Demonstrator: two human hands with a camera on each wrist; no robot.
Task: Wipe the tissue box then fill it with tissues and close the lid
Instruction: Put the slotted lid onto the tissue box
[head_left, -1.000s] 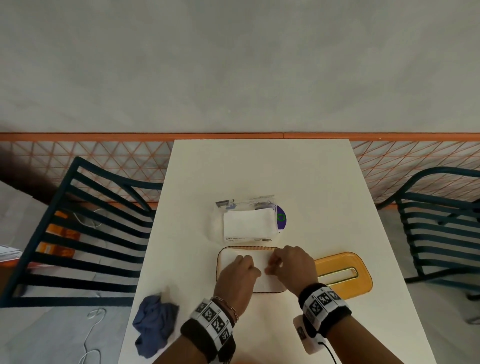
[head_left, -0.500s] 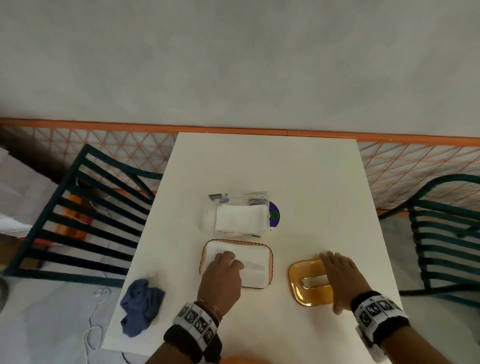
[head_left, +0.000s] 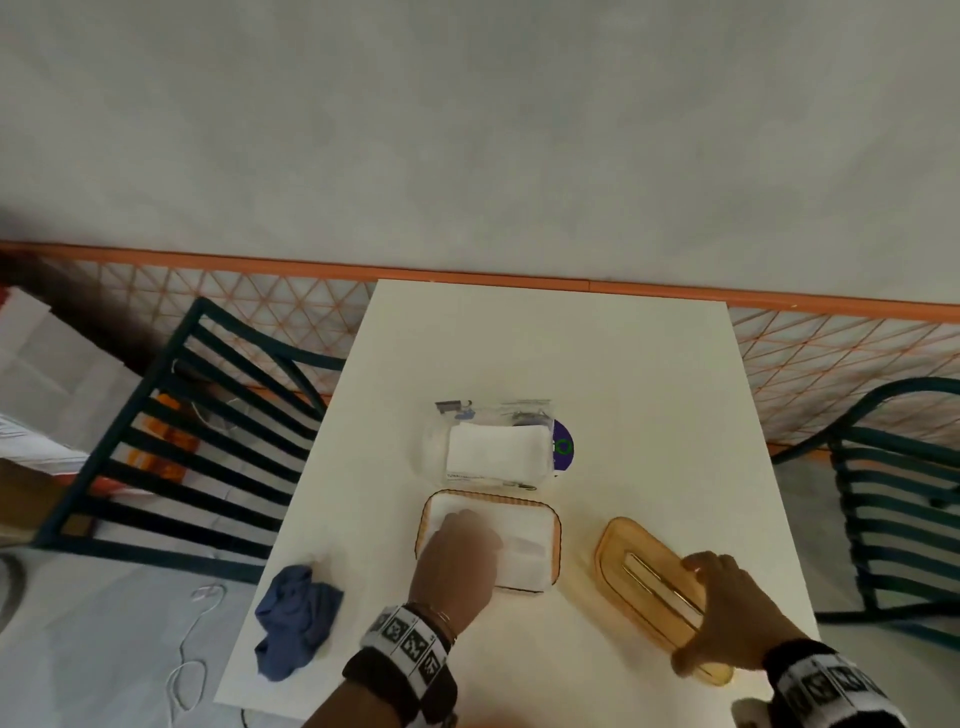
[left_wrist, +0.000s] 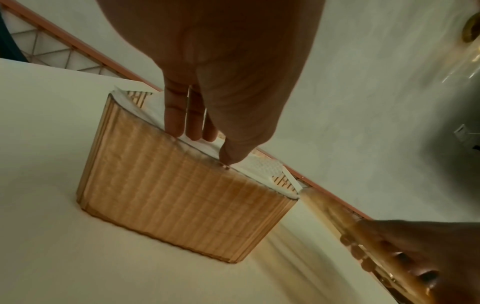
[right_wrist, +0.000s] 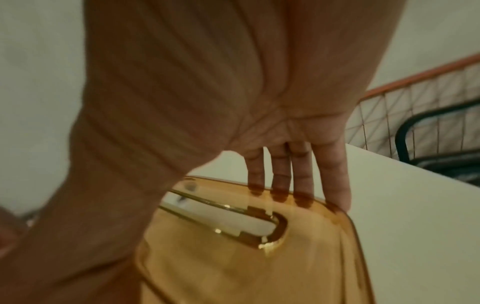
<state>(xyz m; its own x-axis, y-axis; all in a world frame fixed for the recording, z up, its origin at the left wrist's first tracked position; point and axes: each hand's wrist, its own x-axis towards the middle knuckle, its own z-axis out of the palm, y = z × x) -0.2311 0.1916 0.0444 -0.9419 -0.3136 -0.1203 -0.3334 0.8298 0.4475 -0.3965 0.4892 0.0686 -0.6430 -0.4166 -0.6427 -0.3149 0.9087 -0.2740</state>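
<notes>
An amber ribbed tissue box (head_left: 556, 525) (left_wrist: 182, 203) stands open near the table's front, filled with white tissues (head_left: 527, 558). My left hand (head_left: 460, 558) (left_wrist: 205, 115) lies flat on the tissues, fingers straight, pressing them down. To the right, the amber lid (head_left: 641, 582) (right_wrist: 233, 246) with a slot is tilted off the table. My right hand (head_left: 727, 608) (right_wrist: 293, 181) grips its near right edge, fingers over the rim and thumb underneath. A clear pack of tissues (head_left: 496, 449) lies behind the box.
A crumpled blue cloth (head_left: 296, 621) lies at the table's (head_left: 545, 353) front left corner. Dark metal chairs stand at the left (head_left: 171, 457) and right (head_left: 893, 499). An orange lattice fence (head_left: 831, 358) runs behind the table.
My right hand left the box, reached right to the lid and now grips and tilts it up. The left hand stayed pressing the tissues.
</notes>
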